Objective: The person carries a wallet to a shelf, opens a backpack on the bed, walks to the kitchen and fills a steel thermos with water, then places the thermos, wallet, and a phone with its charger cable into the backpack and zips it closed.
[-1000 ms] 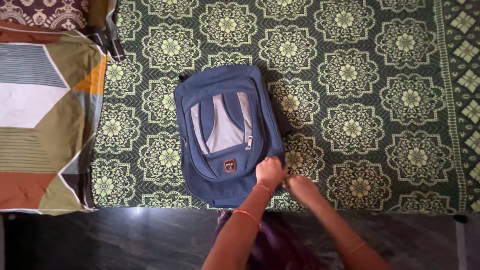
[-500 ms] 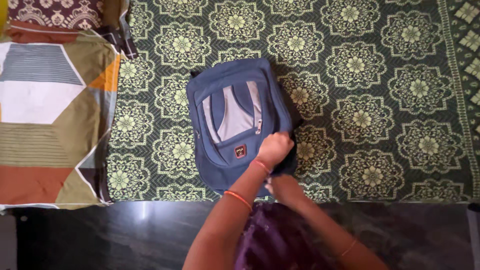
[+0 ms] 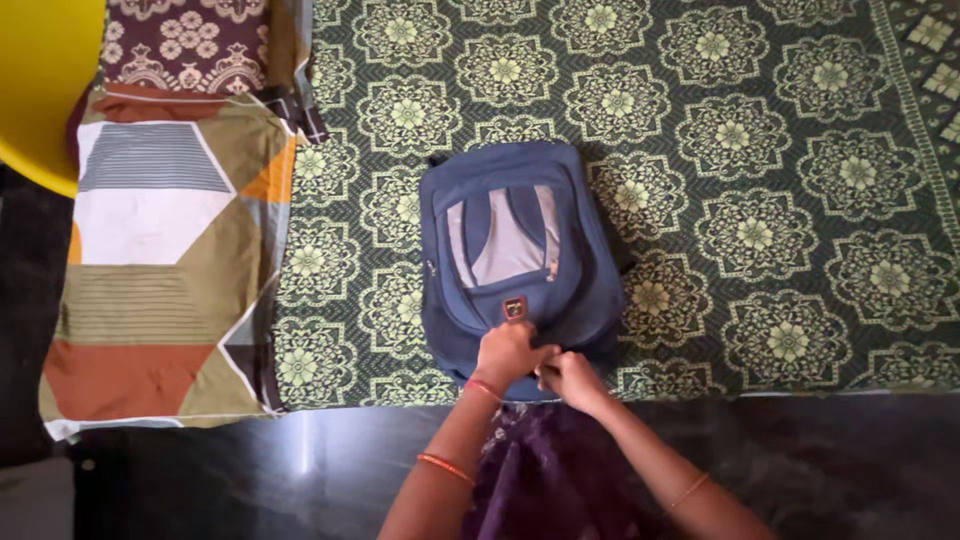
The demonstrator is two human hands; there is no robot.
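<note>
- Gripping the near edge of the blue backpack (image 3: 515, 255), the left hand (image 3: 508, 355) is clenched on its fabric.
- The right hand (image 3: 567, 377) now pinches there too, probably the zipper.
- The backpack lies on the green patterned mat (image 3: 780, 150), right of a folded cloth (image 3: 160, 270); it now appears farther right in view.

A dark green patterned mat with pale floral medallions (image 3: 760, 150) covers the far floor. Nearer lies glossy black stone floor (image 3: 250, 480). Left, a geometric multicoloured cloth (image 3: 150, 270); far left, a yellow curved object (image 3: 35, 80).
</note>
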